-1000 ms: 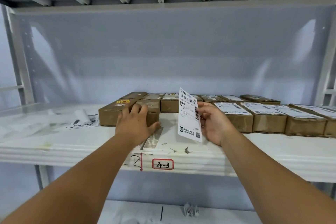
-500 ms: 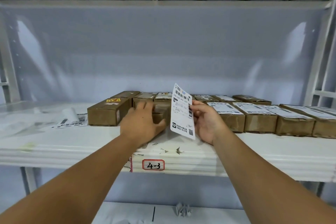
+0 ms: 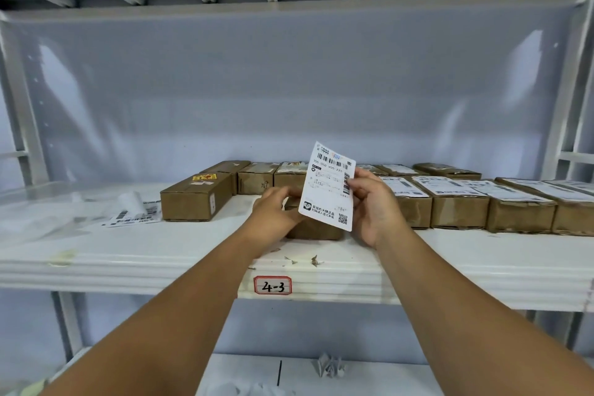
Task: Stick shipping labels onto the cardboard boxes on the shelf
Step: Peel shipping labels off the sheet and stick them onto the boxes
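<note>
Right hand [image 3: 376,206]: your thumb and fingers pinch the right edge of one shipping label [image 3: 328,186], which stands upright with its printed face toward you, above the box and not yet touching it.

Left hand [image 3: 276,209]: your fingers curl over the near top of a bare cardboard box [image 3: 316,231] and hold it at the front of the shelf [image 3: 128,254]. The label partly hides the fingertips.

To the left: one unlabelled box [image 3: 196,199], with loose label sheets [image 3: 135,217] beyond it.

To the right: a row of labelled boxes [image 3: 456,202].

On the shelf edge: location tag "4-3" [image 3: 272,285].

Step in hand, as judged: the box is steadied and the label is ready to apply.

Next move calls for: tipping the label flat, adhesive side down, squaring it to the box top, then pressing it smooth from one edge across. Whether the backing is already off cannot be told.
</note>
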Tool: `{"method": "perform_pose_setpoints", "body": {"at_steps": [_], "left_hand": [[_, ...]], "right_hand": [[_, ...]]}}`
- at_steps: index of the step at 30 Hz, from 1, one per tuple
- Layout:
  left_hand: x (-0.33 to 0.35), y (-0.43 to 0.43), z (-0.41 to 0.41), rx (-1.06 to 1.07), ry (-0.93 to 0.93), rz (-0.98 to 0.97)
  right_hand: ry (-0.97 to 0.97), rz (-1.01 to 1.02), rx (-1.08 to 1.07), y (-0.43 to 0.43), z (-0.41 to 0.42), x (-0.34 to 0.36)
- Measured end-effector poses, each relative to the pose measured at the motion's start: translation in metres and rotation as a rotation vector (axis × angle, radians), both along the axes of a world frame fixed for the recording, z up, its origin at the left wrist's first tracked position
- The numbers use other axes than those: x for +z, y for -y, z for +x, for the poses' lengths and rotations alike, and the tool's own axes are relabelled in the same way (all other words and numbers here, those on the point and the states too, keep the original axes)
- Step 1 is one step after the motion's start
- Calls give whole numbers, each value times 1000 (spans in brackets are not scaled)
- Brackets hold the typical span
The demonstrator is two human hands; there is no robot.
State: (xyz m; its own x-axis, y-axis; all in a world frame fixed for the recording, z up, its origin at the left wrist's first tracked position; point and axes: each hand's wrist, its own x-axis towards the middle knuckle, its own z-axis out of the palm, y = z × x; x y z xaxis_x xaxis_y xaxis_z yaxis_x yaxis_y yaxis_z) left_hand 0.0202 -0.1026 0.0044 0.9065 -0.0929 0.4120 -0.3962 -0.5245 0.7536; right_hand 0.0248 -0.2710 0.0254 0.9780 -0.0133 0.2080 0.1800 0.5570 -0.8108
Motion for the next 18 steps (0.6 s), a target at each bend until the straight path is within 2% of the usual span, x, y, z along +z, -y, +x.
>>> {"method": "perform_pose_setpoints", "body": {"at_steps": [8, 10, 14, 18], "left_hand": [[1, 5, -10, -38, 61, -55], [4, 4, -13, -40, 47, -189], [11, -1, -23, -35, -99, -468], [15, 0, -29, -79, -74, -430]], "right_hand": [[51, 127, 19, 2, -4, 2], [53, 134, -9, 1, -5, 2], [71, 60, -44, 0, -7, 2], [74, 16, -42, -1, -8, 2]]}}
